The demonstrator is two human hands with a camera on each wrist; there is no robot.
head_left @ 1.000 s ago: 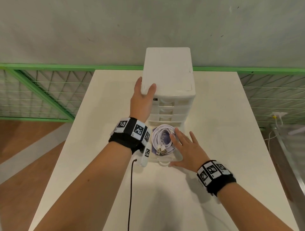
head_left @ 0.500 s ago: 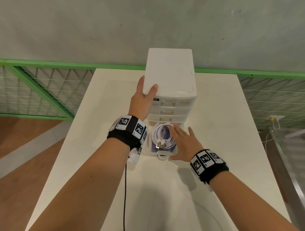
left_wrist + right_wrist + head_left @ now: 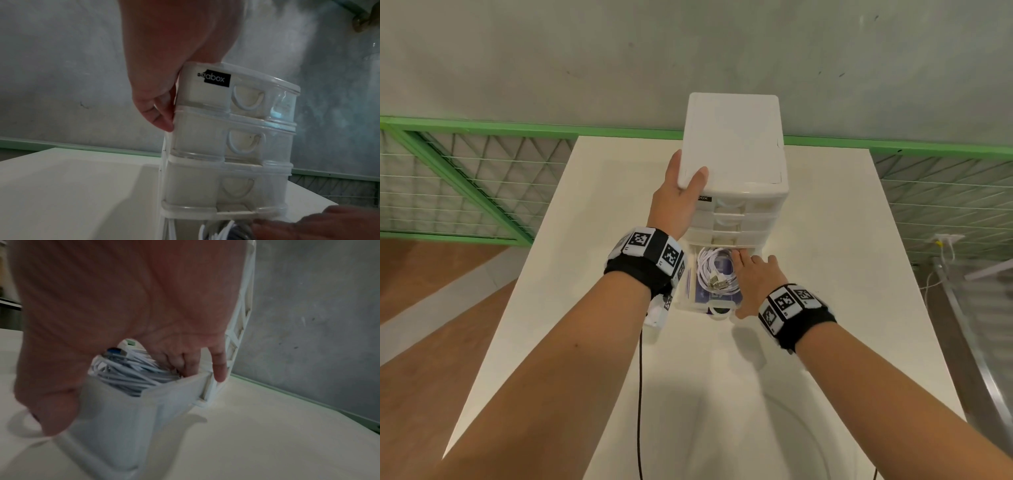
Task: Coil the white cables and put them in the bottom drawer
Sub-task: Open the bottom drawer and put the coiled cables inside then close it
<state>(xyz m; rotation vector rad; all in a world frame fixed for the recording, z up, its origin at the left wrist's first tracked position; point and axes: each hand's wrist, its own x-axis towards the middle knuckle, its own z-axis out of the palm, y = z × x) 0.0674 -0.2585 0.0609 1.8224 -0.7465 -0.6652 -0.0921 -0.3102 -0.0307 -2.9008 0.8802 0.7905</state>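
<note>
A black cord (image 3: 640,394) trails down the near left of the white table (image 3: 825,342). Right of it, the left hand (image 3: 677,202) clamps the near-left top corner of the white drawer unit (image 3: 732,144), thumb on the lid and fingers down the left side, probably to keep the light plastic tower from sliding back when the drawer is pushed. At its base the bottom drawer (image 3: 690,294) stands partly pulled out toward the person, and the coiled white cables (image 3: 714,270) lie inside with their USB plugs on top. Furthest right, the right hand (image 3: 753,286) lies flat along the drawer's right edge, fingers mostly straight, some reaching in beside the coil and the thumb at the drawer front. It grips nothing, so it likely tucks the loops down and pushes the drawer shut.
</note>
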